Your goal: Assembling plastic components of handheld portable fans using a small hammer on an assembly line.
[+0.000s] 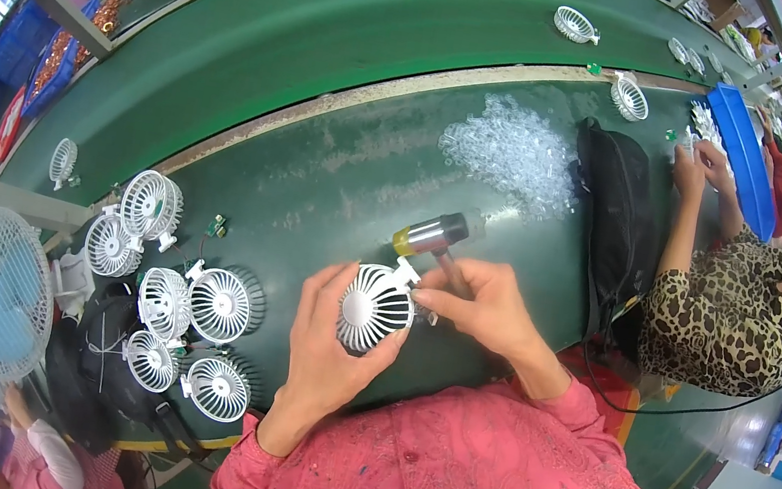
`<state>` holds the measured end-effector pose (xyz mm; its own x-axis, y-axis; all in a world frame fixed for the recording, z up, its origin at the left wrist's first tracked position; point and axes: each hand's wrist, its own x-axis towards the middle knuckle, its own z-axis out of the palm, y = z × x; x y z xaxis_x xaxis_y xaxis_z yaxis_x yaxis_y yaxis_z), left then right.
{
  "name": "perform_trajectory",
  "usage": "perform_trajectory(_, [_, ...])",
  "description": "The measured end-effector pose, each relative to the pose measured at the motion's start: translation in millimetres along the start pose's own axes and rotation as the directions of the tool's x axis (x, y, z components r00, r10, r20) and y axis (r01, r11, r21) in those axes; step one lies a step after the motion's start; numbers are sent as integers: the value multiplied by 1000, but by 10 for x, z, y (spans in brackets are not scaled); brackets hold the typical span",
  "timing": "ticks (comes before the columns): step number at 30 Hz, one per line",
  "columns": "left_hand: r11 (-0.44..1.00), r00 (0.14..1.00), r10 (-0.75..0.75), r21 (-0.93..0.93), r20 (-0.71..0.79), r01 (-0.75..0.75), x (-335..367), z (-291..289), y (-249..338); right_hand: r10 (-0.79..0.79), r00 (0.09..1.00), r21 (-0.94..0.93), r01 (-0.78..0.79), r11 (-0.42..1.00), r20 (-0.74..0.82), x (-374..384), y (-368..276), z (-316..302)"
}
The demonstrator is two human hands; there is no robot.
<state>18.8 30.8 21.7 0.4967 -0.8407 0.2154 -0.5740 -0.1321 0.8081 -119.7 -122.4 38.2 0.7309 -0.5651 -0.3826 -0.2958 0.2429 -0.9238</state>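
Over on the far right, a long blue tray [748, 171] stands at the table's edge, white parts [707, 125] bunched beside it; I can't make out what lies inside. At upper left, a blue bin [63, 74] holds a heap of coppery bits [52, 64]. A black bag [618, 193] lies across the table next to a loose pile of clear pieces [511, 151].

The worker's left hand [324, 351] cups a small white fan [369, 310] above the table's near side, face up. The right hand [491, 305] is closed round a hammer [428, 234] by its handle; whether it pinches the fan too, I can't tell.

The table [320, 178] is green and scuffed, more fans [222, 305] clustered at left. Beyond runs a green belt [361, 38]. A co-worker [724, 315] in leopard print sits at right, and a big fan [0, 287] stands at left.
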Motion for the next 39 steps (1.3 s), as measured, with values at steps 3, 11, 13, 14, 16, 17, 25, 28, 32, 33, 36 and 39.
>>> perform_trajectory(3, [1000,1000,-9,-11,3,9,24,1,14,-66,997,-123,60,991,-47,10,147,-15])
perform_trajectory(11, [997,996,-75,22,50,74,-10,-39,10,-111,992,-219,96,971,-55,-12,149,17])
perform_trajectory(13, [953,946,-231,-142,229,267,26,-106,-19,-45,994,-192,25,981,-102,-40,16,52])
perform_trajectory(14, [912,925,-246,-253,291,323,10,-139,-38,-46,994,-193,26,981,-101,-42,22,51])
perform_trajectory(16, [536,853,-267,-667,448,517,18,-101,-99,-48,994,-186,30,982,-95,-63,-24,17])
perform_trajectory(17, [485,814,-330,-655,477,580,56,-131,-142,-58,994,-180,39,983,-97,-46,-29,22])
perform_trajectory(25, [929,997,68,367,-37,-50,522,-282,-22,-565,810,-405,469,785,-159,46,-198,-57])
perform_trajectory(28, [893,983,174,430,-52,-135,711,-240,-401,-606,741,-450,454,769,-289,-59,-227,-39])
perform_trajectory(32, [904,982,183,386,41,-185,826,-214,-529,-622,683,-60,653,755,-383,-111,-188,34])
perform_trajectory(33, [928,981,187,319,48,-192,833,-224,-510,-591,728,-79,606,792,-348,-89,-127,-10])
perform_trajectory(36, [949,985,173,264,29,-174,871,-295,-500,-585,744,-84,593,800,-323,-48,66,-146])
perform_trajectory(39, [870,962,267,444,-56,-215,844,-397,-537,-533,715,-134,537,833,-453,-23,74,-99])
